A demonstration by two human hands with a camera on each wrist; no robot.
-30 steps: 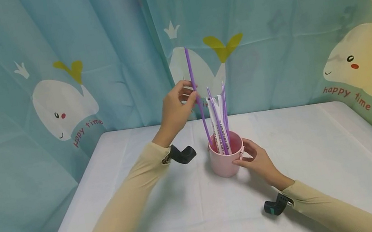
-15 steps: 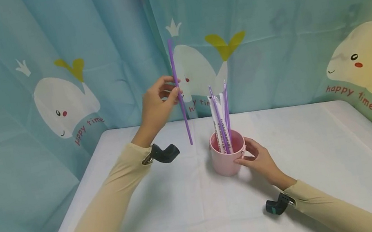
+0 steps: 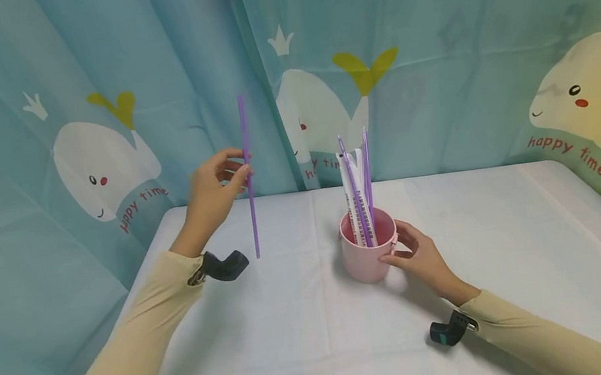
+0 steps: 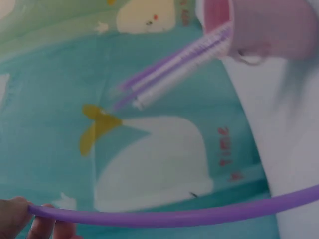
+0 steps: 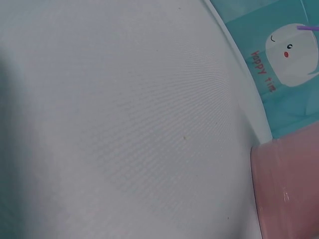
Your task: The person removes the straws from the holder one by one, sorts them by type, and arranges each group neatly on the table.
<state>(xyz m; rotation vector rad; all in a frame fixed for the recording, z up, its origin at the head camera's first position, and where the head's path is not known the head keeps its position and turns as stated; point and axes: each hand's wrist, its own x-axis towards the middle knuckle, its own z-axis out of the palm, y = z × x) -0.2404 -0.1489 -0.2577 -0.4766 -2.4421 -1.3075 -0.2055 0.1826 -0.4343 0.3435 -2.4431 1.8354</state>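
Note:
My left hand (image 3: 212,186) pinches a long purple straw (image 3: 253,209) near its middle and holds it upright over the back left part of the table. In the left wrist view the same straw (image 4: 174,219) runs along the bottom, with fingertips at its left end. A small pink bucket (image 3: 365,266) stands on the table with purple straws (image 3: 366,169) and paper-wrapped straws (image 3: 350,205) leaning in it. My right hand (image 3: 422,263) grips the bucket's right side, thumb in front and fingers behind. In the right wrist view only the bucket's wall (image 5: 289,184) shows; the hand itself is hidden.
A white-covered table (image 3: 269,354) lies under both hands. Behind it hangs a blue-green curtain (image 3: 179,48) printed with whales, close to the table's far edge. Dark wrist cameras sit on both wrists, the left camera (image 3: 226,266) and the right camera (image 3: 449,330).
The left hand has lifted the purple straw out of the bucket and carried it left, then slightly down. The right hand stays at the bucket, which has kept its place.

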